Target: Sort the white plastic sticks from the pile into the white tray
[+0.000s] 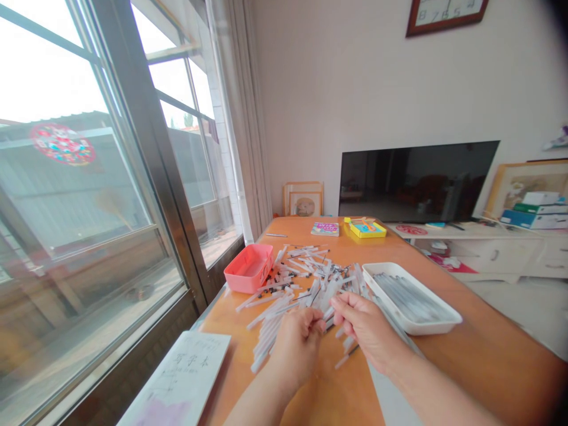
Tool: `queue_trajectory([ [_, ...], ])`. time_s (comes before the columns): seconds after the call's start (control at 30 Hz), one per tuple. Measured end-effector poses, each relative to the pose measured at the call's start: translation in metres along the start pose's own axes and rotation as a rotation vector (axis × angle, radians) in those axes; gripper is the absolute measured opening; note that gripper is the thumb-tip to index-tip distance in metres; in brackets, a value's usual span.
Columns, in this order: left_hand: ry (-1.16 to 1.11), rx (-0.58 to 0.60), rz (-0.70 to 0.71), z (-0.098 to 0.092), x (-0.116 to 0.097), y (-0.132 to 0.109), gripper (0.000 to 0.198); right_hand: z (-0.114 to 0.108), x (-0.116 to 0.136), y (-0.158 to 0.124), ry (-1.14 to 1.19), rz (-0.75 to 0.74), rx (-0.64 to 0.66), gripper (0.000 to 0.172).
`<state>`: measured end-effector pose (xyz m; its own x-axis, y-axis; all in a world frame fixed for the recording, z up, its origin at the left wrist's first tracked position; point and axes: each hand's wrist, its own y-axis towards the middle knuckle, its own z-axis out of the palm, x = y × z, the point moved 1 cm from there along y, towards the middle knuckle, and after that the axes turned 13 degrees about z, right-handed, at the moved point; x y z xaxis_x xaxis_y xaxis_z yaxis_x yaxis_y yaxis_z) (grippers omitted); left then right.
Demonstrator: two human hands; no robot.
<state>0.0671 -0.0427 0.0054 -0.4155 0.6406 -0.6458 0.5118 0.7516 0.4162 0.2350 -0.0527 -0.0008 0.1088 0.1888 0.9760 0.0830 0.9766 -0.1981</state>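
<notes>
My left hand [302, 340] is closed above the near side of a heap of pen parts, its fingers curled in. Close beside it, my right hand [361, 322] is closed too, thumb and forefinger pinched together. Whatever the fingers hold is blurred and too small to make out. Under and beyond both hands lies the heap of translucent pen barrels [268, 337], mixed with black-tipped pieces [288, 275]. To the right of my right hand, a white tray [439, 327] holds a bundle of slender, greyish pen-like sticks [410, 296].
A pink plastic basket [244, 282] stands left of the heap. A paper booklet [190, 367] lies at the near left. Farther back on the wooden table [479, 355] are a single pen [276, 235], a colourful booklet [325, 229] and a yellow box [370, 232]. Windows line the left.
</notes>
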Motion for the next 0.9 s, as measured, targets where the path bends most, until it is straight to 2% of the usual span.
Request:
queue_trajectory([
  [0.13,0.127,-0.02,0.033,-0.001,-0.002,0.0,0.017,0.005,-0.002,0.0,0.004,0.009,-0.068,0.038],
  [0.47,0.071,0.068,0.025,-0.004,-0.003,0.001,0.026,0.005,-0.004,0.001,-0.017,-0.03,-0.062,0.037],
  [0.83,0.203,-0.013,0.006,0.002,-0.009,0.001,0.021,0.008,-0.009,0.003,-0.018,-0.01,-0.117,0.039],
  [0.9,0.168,-0.015,0.002,0.003,-0.008,0.0,0.021,0.007,-0.008,0.001,-0.017,-0.006,-0.112,0.039],
])
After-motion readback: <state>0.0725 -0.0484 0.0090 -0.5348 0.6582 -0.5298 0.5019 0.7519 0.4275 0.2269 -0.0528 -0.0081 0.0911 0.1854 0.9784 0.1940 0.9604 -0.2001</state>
